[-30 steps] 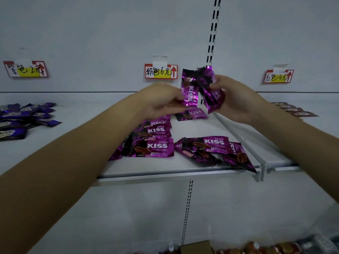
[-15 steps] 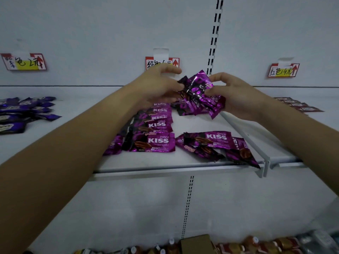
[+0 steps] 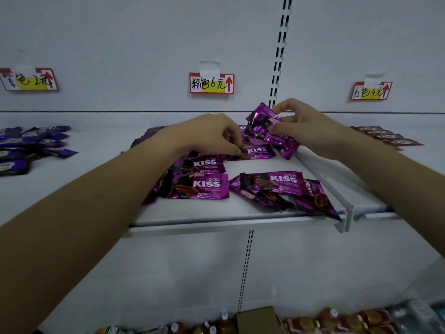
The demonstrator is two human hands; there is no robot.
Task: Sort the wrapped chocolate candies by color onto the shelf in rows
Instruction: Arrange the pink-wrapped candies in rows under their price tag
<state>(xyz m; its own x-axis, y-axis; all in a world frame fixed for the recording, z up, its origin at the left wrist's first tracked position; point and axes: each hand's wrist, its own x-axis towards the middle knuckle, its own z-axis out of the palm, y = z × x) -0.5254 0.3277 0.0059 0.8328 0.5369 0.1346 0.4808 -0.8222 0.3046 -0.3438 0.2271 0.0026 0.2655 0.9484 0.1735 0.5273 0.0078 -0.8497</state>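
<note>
**Purple Shiny Candies Below the Middle Tag**

Purple foil wrappers with white "KISS" letters and a brown nut picture shine on each candy in the middle. The row of purple candies [image 3: 199,184] lies on the white metal shelf [image 3: 216,220], straight below the middle paper price tag [image 3: 212,83], which is red and yellow with black writing. They overlap, one behind the next, running back toward the tag. Below the tag and a little to its right sits a loose heap [image 3: 277,186] of a few more of the same candies. They are crossed over each other near the shelf's front edge.

The left hand [image 3: 207,136] reaches in below the tag. Its fingers are curled down and pinch the left end of a flat purple candy [image 3: 257,150] that lies on the shelf at the back of the row. The right hand [image 3: 310,131], down and to the right of the tag, is curled round a bunch of purple candies [image 3: 265,126] held up off the shelf. The wrappers are bunched together, so I cannot tell how many there are.

Far to the left of the tag lie dark blue candies [image 3: 31,143] in a pile. Far to its right lie brown-red candies [image 3: 385,138] in a line.
</note>
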